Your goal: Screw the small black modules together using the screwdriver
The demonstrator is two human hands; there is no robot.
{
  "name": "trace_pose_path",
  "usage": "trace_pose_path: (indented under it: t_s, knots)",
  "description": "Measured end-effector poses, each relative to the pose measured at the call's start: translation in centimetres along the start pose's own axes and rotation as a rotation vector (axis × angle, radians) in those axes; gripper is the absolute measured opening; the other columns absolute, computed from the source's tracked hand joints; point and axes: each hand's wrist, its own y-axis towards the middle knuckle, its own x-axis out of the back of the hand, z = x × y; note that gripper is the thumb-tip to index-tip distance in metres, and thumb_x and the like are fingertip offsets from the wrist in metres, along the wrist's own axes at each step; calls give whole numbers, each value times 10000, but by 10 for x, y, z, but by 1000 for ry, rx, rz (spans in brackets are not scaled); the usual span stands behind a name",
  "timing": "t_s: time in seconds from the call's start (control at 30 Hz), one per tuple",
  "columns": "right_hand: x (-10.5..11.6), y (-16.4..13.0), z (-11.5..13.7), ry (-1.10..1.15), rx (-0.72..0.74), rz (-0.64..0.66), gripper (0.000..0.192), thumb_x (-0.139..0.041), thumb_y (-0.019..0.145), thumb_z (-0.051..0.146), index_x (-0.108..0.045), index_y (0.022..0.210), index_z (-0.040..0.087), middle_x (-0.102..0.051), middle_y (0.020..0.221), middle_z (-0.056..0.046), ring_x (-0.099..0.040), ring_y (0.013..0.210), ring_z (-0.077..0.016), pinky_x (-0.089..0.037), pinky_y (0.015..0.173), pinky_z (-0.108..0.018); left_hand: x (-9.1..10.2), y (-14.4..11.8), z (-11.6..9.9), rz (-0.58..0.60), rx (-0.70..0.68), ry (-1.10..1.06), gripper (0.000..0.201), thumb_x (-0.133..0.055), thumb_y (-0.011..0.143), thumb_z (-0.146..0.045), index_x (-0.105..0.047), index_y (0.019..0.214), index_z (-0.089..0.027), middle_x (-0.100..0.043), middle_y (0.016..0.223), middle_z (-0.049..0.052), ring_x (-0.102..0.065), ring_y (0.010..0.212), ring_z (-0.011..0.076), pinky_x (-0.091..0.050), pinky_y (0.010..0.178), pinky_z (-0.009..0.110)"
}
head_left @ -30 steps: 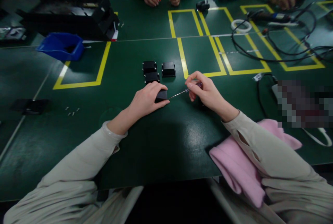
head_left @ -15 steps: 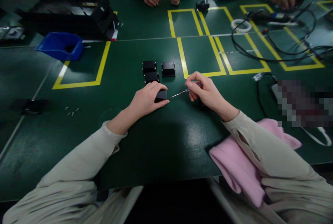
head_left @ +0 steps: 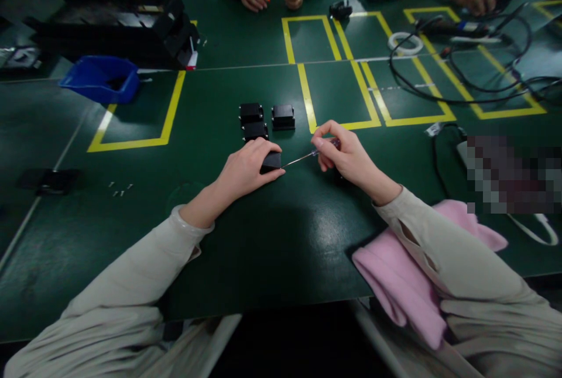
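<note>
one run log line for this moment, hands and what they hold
left hand: pressing small black box on green table | right hand: gripping screwdriver, tip at box | three black boxes behind

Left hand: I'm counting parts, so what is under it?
Under the left hand sits a small black box, with only its right end showing; a screwdriver held by the right hand points at that end. The rest of the box is covered.

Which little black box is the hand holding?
The small black box under the left hand, touched by the thin screwdriver. The three other black boxes sit untouched farther back.
</note>
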Motion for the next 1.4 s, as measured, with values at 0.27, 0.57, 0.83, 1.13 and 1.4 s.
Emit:
trace_pose_path:
  t_s: [0.27, 0.57, 0.83, 1.13, 1.4]
  knots:
    - [1, 0, 0, -37, 60, -5, 228, -716, 1010, 341, -517, 1036, 233, -571, 629, 97, -572, 483, -95, -424, 517, -241, 0, 0, 0, -4, -13, 7, 419, -676, 979, -473, -594, 1287, -201, -692, 1288, 137, -662, 1181, 332, -574, 912, 453]
    - [1, 0, -3, -7, 40, 6, 262, -679, 1045, 435, -525, 974, 234, -484, 526, 119, -526, 431, -92, -396, 464, -226, -1, 0, 0, -18, -21, 15, 416, -704, 976, -449, -608, 1284, -185, -700, 1275, 132, -672, 1181, 329, -574, 922, 450]
    - [2, 0, -2, -23, 41, 8, 234, -652, 1055, 410, -523, 983, 229, -480, 530, 121, -536, 432, -98, -404, 472, -232, -2, 0, 1, -16, -17, 17, 424, -698, 978, -460, -603, 1286, -186, -696, 1281, 135, -673, 1183, 332, -579, 903, 445]
    - [1, 1, -3, -21, 77, 8, 177, -678, 1022, 295, -514, 1033, 231, -543, 575, 115, -560, 463, -92, -419, 502, -224, -1, 0, 1, -17, -25, 19, 426, -696, 979, -460, -599, 1288, -185, -695, 1282, 137, -670, 1185, 331, -577, 919, 450]
    - [2, 1, -3, -37, 30, 10, 272, -677, 1050, 441, -523, 968, 232, -459, 511, 126, -530, 422, -94, -361, 449, -221, -1, 0, 0, -9, -10, 19, 425, -690, 980, -471, -598, 1292, -198, -692, 1287, 129, -669, 1187, 328, -577, 904, 440]
